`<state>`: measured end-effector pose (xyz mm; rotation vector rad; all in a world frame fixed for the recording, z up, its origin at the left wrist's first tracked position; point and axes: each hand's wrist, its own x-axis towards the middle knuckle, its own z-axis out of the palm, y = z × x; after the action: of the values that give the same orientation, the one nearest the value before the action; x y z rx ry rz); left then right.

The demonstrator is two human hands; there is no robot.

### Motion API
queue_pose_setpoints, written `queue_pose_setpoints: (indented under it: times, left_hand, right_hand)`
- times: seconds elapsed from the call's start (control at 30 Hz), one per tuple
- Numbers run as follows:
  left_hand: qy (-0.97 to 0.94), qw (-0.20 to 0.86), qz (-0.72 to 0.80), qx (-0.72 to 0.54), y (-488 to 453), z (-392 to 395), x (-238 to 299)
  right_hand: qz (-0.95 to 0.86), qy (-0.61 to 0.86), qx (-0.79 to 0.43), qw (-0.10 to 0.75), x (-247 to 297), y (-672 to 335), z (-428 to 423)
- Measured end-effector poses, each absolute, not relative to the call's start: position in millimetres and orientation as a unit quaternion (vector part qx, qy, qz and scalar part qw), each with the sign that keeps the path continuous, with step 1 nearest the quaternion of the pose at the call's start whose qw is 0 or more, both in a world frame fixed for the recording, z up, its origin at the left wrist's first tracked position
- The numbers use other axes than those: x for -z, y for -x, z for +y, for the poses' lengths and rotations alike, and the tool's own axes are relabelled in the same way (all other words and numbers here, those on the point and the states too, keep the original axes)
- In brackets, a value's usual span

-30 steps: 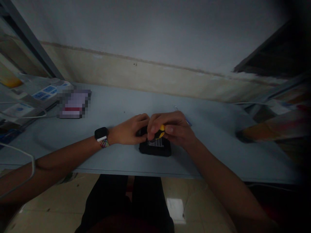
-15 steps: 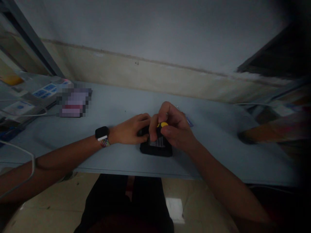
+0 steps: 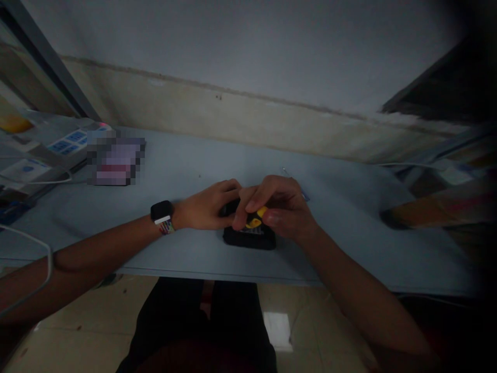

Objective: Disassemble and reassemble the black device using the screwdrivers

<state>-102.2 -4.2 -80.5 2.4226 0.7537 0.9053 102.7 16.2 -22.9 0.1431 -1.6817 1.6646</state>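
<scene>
1. A yellow tool handle (image 3: 254, 223) is pinched by the right hand (image 3: 288, 211) over a black case (image 3: 248, 240) on the table (image 3: 174, 254).
2. The case is touched by the left hand (image 3: 213, 208); its grip cannot be told.
3. Work seems underway; the remainder is unclear.

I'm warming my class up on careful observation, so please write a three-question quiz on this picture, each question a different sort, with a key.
1. True or false: the watch is worn on the left wrist.

2. Multiple choice: what does the right hand hold?
A. A white cable
B. A yellow-and-black handle
C. A sheet of paper

3. Short answer: beside which part of the black case are the fingers of the left hand?

Key
1. True.
2. B.
3. Its left side, as the wearer sees it.
</scene>
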Motion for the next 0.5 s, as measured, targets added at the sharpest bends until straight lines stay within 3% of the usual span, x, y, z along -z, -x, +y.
queue_pose_setpoints:
  times: [0.5]
  left_hand:
    - [-0.860,0.248,0.277,-0.349,103.3,-7.2,75.8]
  right_hand:
    - [-0.655,-0.033,-0.665,0.357,23.0,-102.4,19.4]
